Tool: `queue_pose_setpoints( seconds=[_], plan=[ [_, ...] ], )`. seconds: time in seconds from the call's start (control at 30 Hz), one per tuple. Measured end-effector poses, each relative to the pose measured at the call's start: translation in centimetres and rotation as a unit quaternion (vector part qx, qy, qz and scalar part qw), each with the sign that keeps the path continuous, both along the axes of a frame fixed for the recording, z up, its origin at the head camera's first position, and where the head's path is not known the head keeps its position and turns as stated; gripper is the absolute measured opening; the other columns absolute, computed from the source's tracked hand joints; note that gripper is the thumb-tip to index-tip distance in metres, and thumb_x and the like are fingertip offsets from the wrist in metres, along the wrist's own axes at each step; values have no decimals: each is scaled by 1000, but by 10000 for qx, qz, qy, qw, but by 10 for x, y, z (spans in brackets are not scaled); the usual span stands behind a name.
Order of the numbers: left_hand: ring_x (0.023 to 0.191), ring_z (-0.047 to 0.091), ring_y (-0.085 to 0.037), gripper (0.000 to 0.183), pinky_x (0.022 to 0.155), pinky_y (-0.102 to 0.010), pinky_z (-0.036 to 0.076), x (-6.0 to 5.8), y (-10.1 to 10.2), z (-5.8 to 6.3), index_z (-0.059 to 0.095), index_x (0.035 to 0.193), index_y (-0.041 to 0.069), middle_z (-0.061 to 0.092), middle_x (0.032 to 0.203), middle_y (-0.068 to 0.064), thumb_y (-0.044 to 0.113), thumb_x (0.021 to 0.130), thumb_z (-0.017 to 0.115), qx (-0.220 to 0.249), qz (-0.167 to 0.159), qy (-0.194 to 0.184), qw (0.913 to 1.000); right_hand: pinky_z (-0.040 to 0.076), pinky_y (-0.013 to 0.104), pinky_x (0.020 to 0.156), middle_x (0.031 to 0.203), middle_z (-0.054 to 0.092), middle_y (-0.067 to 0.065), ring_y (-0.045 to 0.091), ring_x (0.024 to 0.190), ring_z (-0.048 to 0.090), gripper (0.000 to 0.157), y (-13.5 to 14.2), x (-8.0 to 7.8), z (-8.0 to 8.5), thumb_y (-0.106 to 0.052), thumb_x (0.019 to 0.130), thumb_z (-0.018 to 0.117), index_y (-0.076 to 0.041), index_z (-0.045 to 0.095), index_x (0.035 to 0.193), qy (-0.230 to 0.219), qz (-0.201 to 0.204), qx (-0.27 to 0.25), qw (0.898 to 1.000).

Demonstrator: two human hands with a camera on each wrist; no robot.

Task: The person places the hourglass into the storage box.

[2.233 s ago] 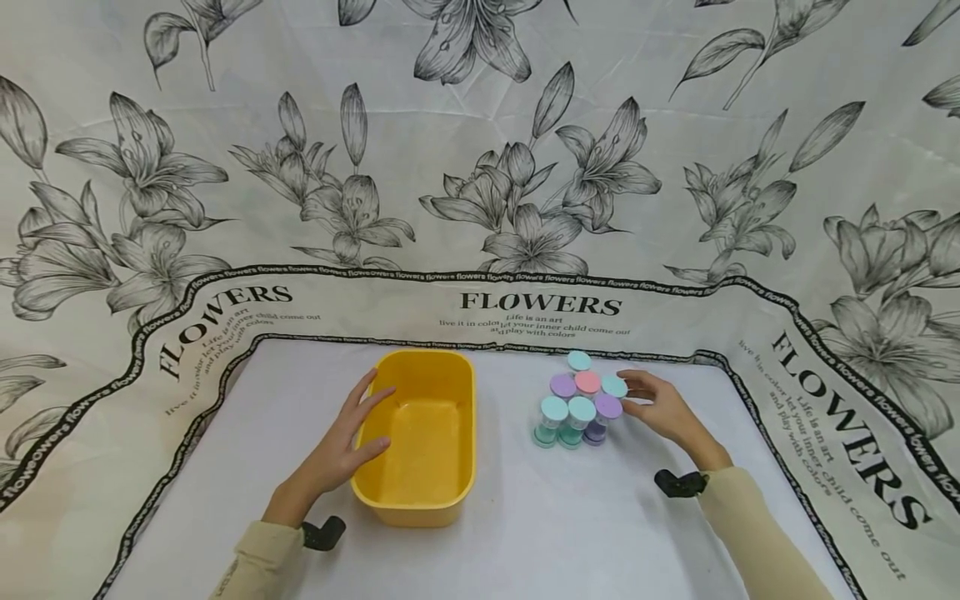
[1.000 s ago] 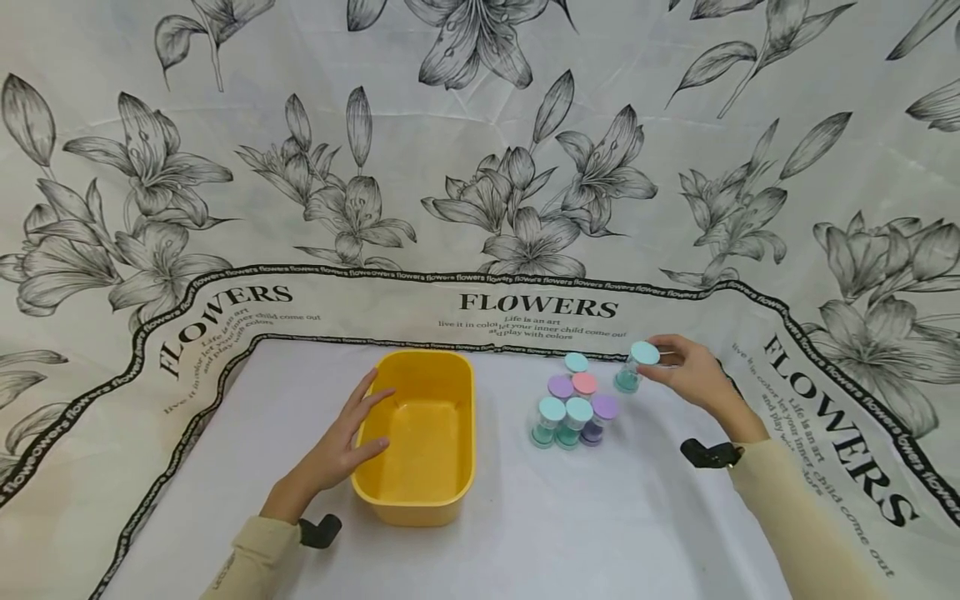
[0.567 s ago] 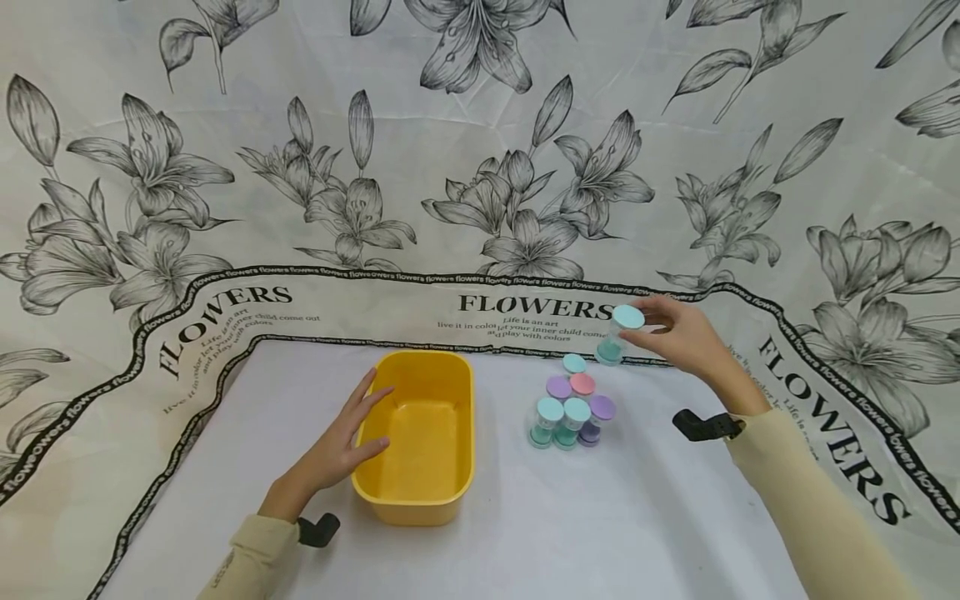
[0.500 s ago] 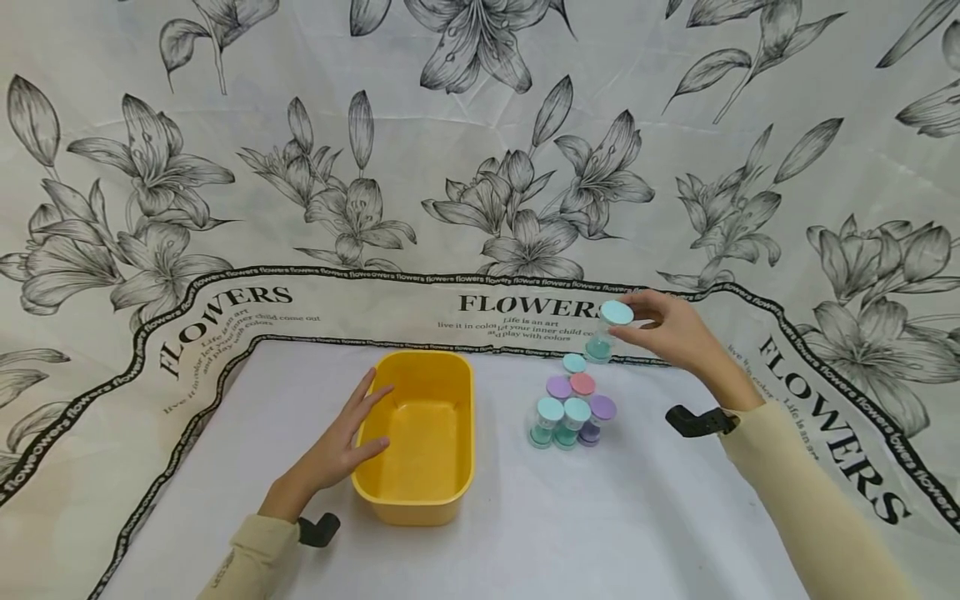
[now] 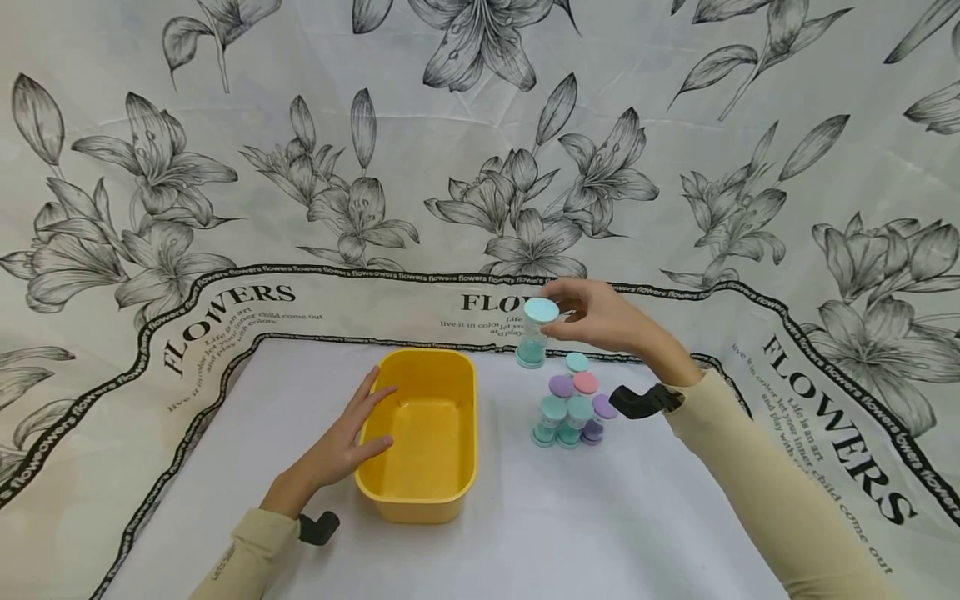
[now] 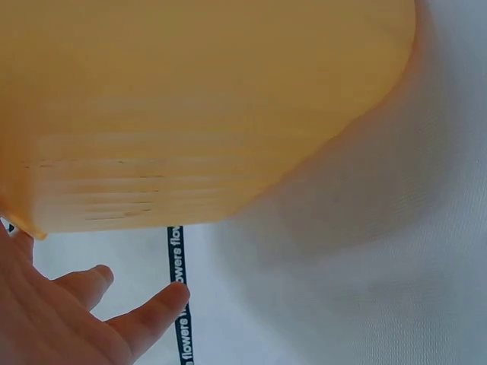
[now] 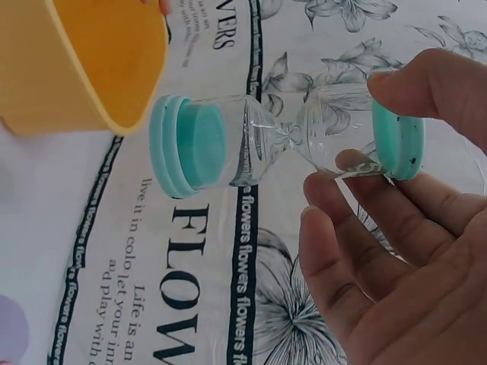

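Note:
My right hand (image 5: 600,317) holds a small hourglass (image 5: 534,333) with mint-green caps, upright above the table behind the others. In the right wrist view, thumb and fingers pinch the hourglass (image 7: 289,137) near one cap, and green sand fills its other end. My left hand (image 5: 345,437) rests at the left rim of a yellow plastic tub (image 5: 417,500), fingers spread over the edge. The left wrist view shows the tub's outer wall (image 6: 190,91) with the hand (image 6: 68,312) beside it. Right of the tub stand several hourglasses (image 5: 553,408) with mint, purple and pink caps.
A white cloth (image 5: 510,533) covers the table. Behind rises a floral-printed sheet (image 5: 300,200) with a black lettered border. The cluster of hourglasses stands between the tub and my right forearm (image 5: 750,467).
My right hand took the mint-capped hourglass from the cluster's right side, lifted it and carried it left behind the others, towards the tub. My left hand stayed at the tub.

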State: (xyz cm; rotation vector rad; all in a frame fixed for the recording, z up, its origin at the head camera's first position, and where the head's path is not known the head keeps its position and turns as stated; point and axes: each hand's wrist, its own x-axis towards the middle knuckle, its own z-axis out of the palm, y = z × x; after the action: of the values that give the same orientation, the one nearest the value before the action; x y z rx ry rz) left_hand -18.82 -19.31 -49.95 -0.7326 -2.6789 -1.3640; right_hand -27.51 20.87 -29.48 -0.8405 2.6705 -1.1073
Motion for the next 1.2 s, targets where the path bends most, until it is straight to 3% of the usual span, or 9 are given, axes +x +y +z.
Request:
queue_pose_setpoints(
  seconds=[0.33,0.63,0.9,1.2],
  plan=[
    [158,7,-47,73,114,-79,21,4,4,2,36,159,12,-1,174,-14,38,97,65,-46,98,-100,9999,59,41,98,124,68,6,24,112,68,46,-50,-5,0,-21,88,81,-12,64,130,-113,825,33,9965],
    [159,7,-43,72,117,-76,18,6,8,2,32,162,17,-3,175,-11,35,99,62,-180,247,-242,9992,60,35,93,122,69,9,23,108,70,46,-88,-15,-9,-19,85,83,-8,66,126,-227,1517,223,9879],
    [160,6,-39,86,121,-72,16,10,9,5,13,167,19,-5,175,-8,39,99,61,-401,358,-362,9979,60,32,93,124,66,10,27,115,68,49,-115,-25,-23,-17,85,83,-8,60,127,-921,1476,665,9825],
    [161,4,-37,91,123,-70,14,17,10,5,5,167,16,-5,175,-8,39,100,61,-349,351,-344,9982,59,31,95,124,70,8,23,112,69,48,-132,-33,-46,-17,83,86,-9,63,125,-1066,1625,952,9763]
  ],
)
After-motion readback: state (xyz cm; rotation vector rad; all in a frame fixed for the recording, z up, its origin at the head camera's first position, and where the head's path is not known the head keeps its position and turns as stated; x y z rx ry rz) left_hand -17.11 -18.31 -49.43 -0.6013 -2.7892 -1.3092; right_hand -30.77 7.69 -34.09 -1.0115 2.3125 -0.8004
